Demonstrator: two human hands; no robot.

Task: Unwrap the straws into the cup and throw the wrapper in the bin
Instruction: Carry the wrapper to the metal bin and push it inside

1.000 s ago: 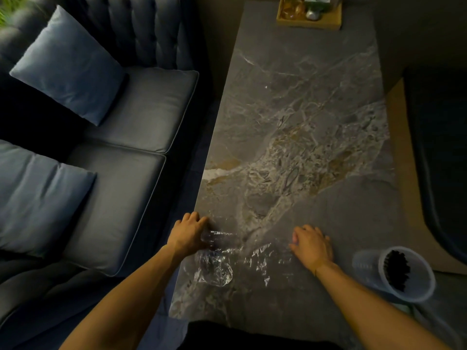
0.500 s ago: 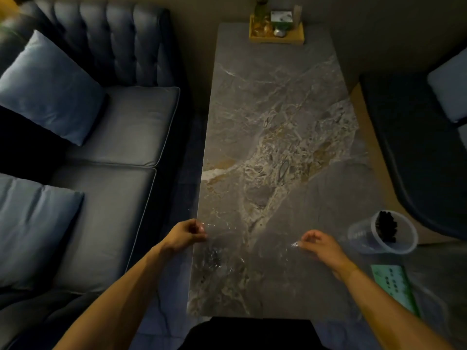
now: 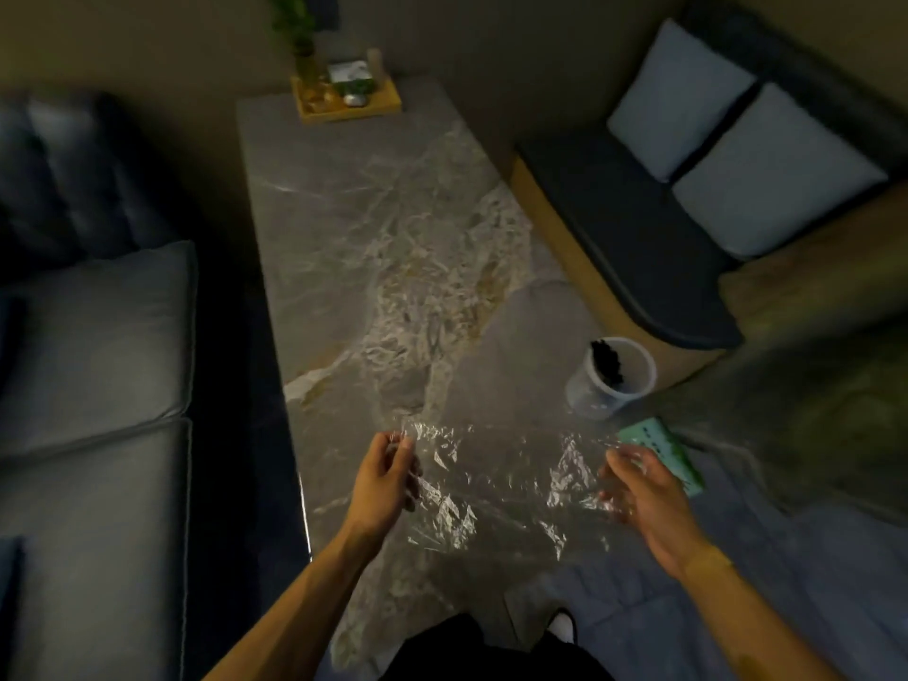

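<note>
A clear crinkled plastic wrapper (image 3: 496,479) is stretched in the air above the near end of the marble table (image 3: 383,228). My left hand (image 3: 385,479) pinches its left edge between thumb and fingers. My right hand (image 3: 638,493) holds its right edge, fingers partly spread behind the film. A translucent plastic cup (image 3: 611,378) stands at the table's right edge with a bunch of black straws (image 3: 607,358) in it. The cup is beyond my right hand and apart from it. No bin is in view.
A green card or packet (image 3: 663,454) lies off the table's near right corner. A wooden tray (image 3: 349,98) with a plant and small items sits at the table's far end. A grey sofa (image 3: 98,336) runs along the left; a dark bench (image 3: 624,238) with pale cushions stands right.
Both hands have lifted the wrapper off the table and pulled it wide between them. The view has swung right, so the cup and bench now sit nearer the middle.
</note>
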